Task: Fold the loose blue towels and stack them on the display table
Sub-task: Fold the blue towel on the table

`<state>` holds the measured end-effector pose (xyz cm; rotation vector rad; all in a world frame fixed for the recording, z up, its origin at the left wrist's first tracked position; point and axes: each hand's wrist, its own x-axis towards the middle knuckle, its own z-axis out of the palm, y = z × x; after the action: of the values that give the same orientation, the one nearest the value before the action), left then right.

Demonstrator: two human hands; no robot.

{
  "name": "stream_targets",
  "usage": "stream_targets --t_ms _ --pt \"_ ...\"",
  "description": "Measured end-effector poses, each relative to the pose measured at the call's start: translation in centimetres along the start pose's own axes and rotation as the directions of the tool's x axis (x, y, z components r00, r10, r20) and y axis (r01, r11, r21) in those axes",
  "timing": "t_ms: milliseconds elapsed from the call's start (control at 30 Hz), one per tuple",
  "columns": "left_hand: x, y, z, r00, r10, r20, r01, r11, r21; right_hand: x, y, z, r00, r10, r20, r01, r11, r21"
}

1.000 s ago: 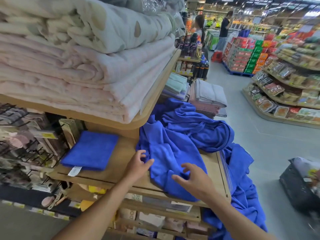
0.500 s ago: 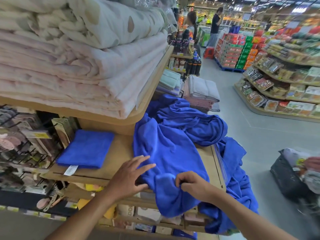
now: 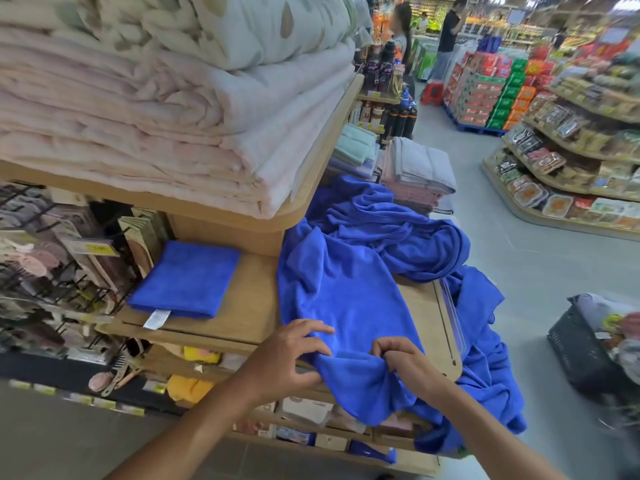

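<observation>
Right hand [image 3: 398, 362]: fingers curled, pinching a bunched fold of the loose blue towels [image 3: 346, 289] at the front edge of the display table [image 3: 252, 306]. Left hand [image 3: 291, 355] just beside it: fingers spread, lightly bent, tips touching the cloth's left edge, not wrapped round it. Towel heap lies crumpled over the table's right half, spilling off the front and right side. One folded blue towel [image 3: 187, 278] lies flat on the table's left part, apart from the heap, white tag at its near edge. Pink quilts [image 3: 138, 116] stacked on the shelf above. Black basket [image 3: 585, 355] on the floor, right
</observation>
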<state>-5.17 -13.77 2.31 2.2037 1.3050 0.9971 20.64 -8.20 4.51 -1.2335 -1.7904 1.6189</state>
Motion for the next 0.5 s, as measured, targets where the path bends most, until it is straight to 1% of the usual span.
stream_targets --t_ms 67,133,167,267,333,367,400,433,467,500 --pt "-0.3 0.9 -0.6 0.999 -0.038 0.031 0.039 0.998 -0.056 -0.4 0.3 -0.3 1.0 0.006 0.005 -0.005 0.994 -0.111" --pt "-0.6 2.1 -0.8 0.985 -0.156 0.074 0.163 0.981 -0.103 -0.9 0.5 -0.2 1.0 -0.019 0.003 0.019 0.978 -0.21" --pt "-0.6 2.7 -0.8 0.97 -0.23 0.082 0.239 0.964 -0.117 -1.2 0.3 0.2 0.999 -0.053 -0.008 0.049 0.972 -0.231" --pt "-0.4 4.4 -0.3 0.922 -0.387 0.004 0.382 0.908 -0.17 -2.0 -1.1 2.3 0.987 -0.157 -0.016 0.148 0.957 -0.248" --pt "0.4 5.2 0.0 0.88 -0.473 0.03 0.463 0.844 -0.272 -2.0 -1.7 3.9 0.978 -0.202 -0.044 0.174 0.918 -0.357" --pt "0.9 5.3 0.1 0.855 -0.514 0.071 0.506 0.794 -0.338 -1.9 -2.0 4.5 0.972 -0.227 -0.067 0.182 0.898 -0.4" --pt "1.3 5.4 0.1 0.827 -0.549 0.122 0.545 0.727 -0.417 -1.8 -2.1 5.0 0.965 -0.246 -0.091 0.191 0.897 -0.399" --pt "1.5 5.1 -0.1 0.799 -0.571 0.191 0.577 0.637 -0.511 -1.8 -2.2 5.2 0.961 -0.254 -0.111 0.198 0.909 -0.367" --pt "1.5 4.7 -0.4 0.773 -0.567 0.284 0.602 0.514 -0.611 -1.8 -2.2 5.1 0.959 -0.255 -0.122 0.203 0.922 -0.33" --pt "1.3 4.1 -1.0 0.751 -0.534 0.388 0.621 0.371 -0.69 -1.9 -2.1 4.9 0.962 -0.244 -0.126 0.197 0.933 -0.302"
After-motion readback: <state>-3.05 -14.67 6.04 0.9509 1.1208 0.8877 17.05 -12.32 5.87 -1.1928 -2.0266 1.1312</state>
